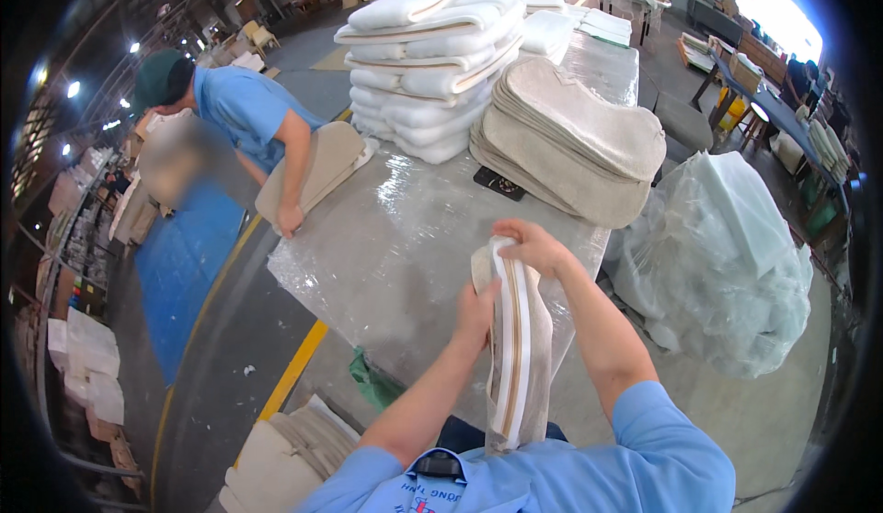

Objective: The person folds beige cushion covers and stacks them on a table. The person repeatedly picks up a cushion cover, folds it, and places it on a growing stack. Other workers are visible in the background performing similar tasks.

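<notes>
A long beige fabric strip (517, 357) with white edging and a brown line down its middle hangs upright in front of me, its lower end near my body. My left hand (476, 313) is closed on its left edge. Higher up, my right hand (532, 245) grips the top end, fingers bent over it. Just beyond my hands lies the plastic-covered table (395, 246). A stack of beige fabric covers (566, 136) rests on its right side, with a small black object (498, 182) beside it.
A tall pile of white padding (432, 62) stands at the table's far side. A co-worker (244, 108) in blue leans over beige pieces (317, 168) at the left edge. Right of the table sits a bulky clear plastic bundle (717, 256). More beige pieces (290, 449) lie at lower left.
</notes>
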`<state>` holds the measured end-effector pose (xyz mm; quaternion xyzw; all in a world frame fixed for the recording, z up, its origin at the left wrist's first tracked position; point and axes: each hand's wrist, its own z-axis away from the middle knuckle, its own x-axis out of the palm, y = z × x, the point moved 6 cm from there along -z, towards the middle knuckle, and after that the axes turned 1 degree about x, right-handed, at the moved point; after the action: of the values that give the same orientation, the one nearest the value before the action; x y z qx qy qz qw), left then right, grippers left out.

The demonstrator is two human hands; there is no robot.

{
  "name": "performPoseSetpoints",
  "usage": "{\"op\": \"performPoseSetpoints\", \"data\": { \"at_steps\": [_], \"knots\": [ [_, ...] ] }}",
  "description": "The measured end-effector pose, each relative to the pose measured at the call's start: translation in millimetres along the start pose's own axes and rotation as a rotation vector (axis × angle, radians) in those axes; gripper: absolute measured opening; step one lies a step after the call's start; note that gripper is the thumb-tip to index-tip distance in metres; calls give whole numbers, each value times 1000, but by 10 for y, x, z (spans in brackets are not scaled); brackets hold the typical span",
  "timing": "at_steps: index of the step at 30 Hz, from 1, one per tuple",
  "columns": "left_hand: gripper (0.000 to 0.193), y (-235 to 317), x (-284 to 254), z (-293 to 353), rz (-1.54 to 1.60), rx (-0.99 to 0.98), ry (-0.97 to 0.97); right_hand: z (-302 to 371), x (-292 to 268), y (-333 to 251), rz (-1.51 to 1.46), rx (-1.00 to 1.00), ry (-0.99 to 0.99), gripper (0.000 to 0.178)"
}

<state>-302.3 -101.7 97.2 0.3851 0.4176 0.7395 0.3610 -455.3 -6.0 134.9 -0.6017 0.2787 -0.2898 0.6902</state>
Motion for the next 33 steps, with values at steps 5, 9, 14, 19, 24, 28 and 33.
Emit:
{"op": "performPoseSetpoints", "data": {
  "at_steps": [5, 9, 14, 19, 24, 28, 33],
  "knots": [
    [42, 275, -298, -673, -449, 108, 191, -218, 107, -109, 345, 188, 90, 27],
    [45, 585, -105, -744, -759, 455, 320, -125, 283, -39, 335, -148, 470, 18],
    [35, 692, -255, -635, -718, 539, 417, -51, 586, 37, 311, -313, 508, 4],
    [24, 790, -164, -463, -675, 687, 357, 22, 621, -19, 316, -490, 575, 4],
    [19, 855, -333, -429, -654, 720, 302, -71, 611, 119, 237, -435, 514, 4],
    [20, 889, -453, -435, -736, 697, 257, -77, 592, 197, 217, -505, 516, 7],
    [24, 561, -557, -638, -463, 416, 242, -187, 519, 469, 323, -287, 480, 16]
  ]
}}
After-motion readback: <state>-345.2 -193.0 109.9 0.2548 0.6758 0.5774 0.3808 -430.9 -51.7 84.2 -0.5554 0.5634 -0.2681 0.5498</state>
